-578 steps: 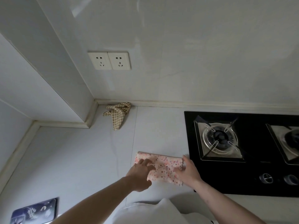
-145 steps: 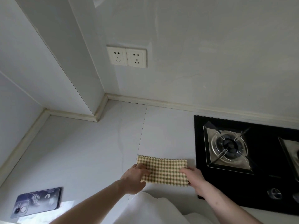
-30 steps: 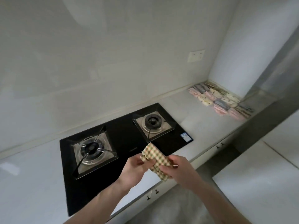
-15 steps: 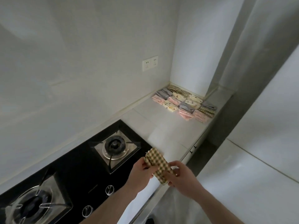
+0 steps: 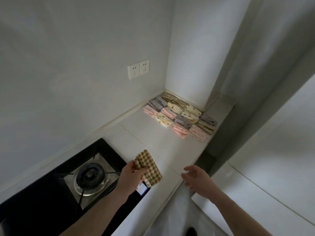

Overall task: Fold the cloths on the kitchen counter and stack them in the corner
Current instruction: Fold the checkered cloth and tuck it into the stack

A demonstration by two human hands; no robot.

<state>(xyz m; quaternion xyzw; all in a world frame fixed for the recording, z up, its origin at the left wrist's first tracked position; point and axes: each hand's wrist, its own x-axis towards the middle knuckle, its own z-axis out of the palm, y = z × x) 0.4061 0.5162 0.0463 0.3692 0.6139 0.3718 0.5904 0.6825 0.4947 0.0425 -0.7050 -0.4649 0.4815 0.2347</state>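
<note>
Half a second ago both my hands held the folded check cloth (image 5: 148, 168); now my right hand (image 5: 196, 178) has let go and hangs low and right of centre, fingers loose and spread, holding nothing. My left hand (image 5: 132, 172) alone has the cloth, its fingers curled round the near edge, so the cloth stands up from them in the lower middle of the frame, above the worktop (image 5: 163, 147) just right of the hob (image 5: 88, 176). The view has also swung further along, and the stacks (image 5: 179, 116) in the corner now sit right of centre, a little above the middle, well apart from the cloth. I count several rows of folded cloths there, pink, grey, cream and check, tight against the wall under the sockets (image 5: 138, 69). I take it the folding of this one is finished and what is left is the carry: reach across the bare worktop and lay it on a stack, probably with one hand. The fold looks loose at the top, so it may spring open if I put it down carelessly.
</note>
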